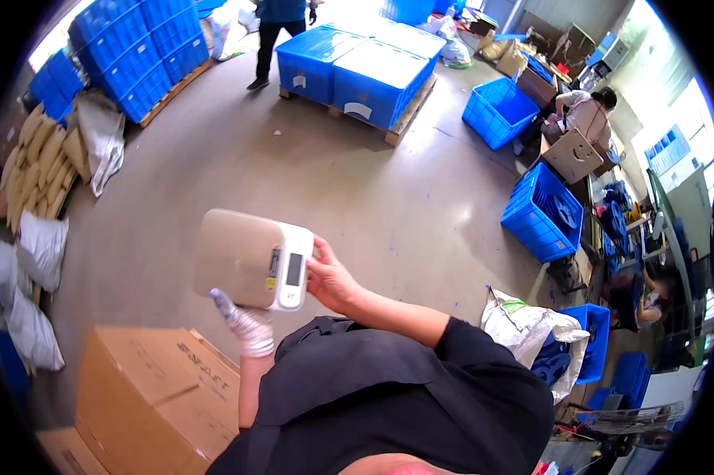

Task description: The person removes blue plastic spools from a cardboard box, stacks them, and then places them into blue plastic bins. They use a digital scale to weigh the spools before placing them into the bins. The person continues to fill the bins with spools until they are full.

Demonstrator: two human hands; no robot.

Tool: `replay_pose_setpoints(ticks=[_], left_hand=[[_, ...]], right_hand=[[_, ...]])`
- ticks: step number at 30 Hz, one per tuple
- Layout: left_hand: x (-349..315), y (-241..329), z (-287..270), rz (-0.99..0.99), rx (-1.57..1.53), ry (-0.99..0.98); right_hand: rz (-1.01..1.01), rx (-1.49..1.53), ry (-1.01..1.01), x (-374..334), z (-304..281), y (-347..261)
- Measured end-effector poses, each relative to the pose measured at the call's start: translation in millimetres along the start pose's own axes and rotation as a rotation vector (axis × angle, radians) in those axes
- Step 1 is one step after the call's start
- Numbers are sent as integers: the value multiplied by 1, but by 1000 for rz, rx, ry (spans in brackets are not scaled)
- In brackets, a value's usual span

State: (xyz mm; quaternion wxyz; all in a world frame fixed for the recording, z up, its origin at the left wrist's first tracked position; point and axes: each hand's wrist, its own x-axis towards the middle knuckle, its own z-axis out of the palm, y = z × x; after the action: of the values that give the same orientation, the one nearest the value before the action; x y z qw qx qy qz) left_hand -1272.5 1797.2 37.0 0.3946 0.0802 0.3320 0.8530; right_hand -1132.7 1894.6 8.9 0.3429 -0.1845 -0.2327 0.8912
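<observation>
A flat digital scale (pixel 234 253), with a metal-coloured top, a white end and a dark display, is held up in front of my body. My left hand (pixel 248 323), in a pale knitted glove with bluish fingertips, grips its near edge, with the thumb showing and the other fingers hidden beneath. Bare, my right hand (pixel 331 279) is closed on the white end beside the display. Below and to the left of the scale stands a large cardboard box (pixel 155 388).
Blue lidded bins (pixel 373 83) stand on a pallet ahead, near a standing person (pixel 282 32). Stacked blue crates (pixel 147 59) and sacks (pixel 44 162) line the left. On the right are a blue crate of parts (pixel 543 214), a white sack (pixel 523 324) and seated people (pixel 586 115).
</observation>
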Motion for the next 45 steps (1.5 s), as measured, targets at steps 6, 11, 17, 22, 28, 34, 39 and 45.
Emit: replay_pose_setpoints(ticks=[6, 11, 17, 22, 28, 34, 39, 45], left_hand=[[154, -114, 100, -385, -62, -139], [255, -209, 172, -427, 147, -142], [393, -262, 240, -593, 91, -53], [477, -315, 286, -480, 137, 28], [611, -404, 311, -567, 189, -9], [761, -496, 364, -644, 116, -153], [856, -543, 430, -734, 170, -42], [900, -558, 493, -692, 179, -130]], right_hand=[[-234, -98, 232, 66, -52, -128], [-117, -145, 364, 149, -169, -219], [-193, -210, 684, 289, -296, -356], [-3, -196, 874, 378, -385, -436], [40, -311, 1034, 534, -542, -530], [157, -707, 1487, 671, -695, -580], [93, -464, 1477, 708, -720, -590], [-141, -289, 1126, 688, -554, -693]])
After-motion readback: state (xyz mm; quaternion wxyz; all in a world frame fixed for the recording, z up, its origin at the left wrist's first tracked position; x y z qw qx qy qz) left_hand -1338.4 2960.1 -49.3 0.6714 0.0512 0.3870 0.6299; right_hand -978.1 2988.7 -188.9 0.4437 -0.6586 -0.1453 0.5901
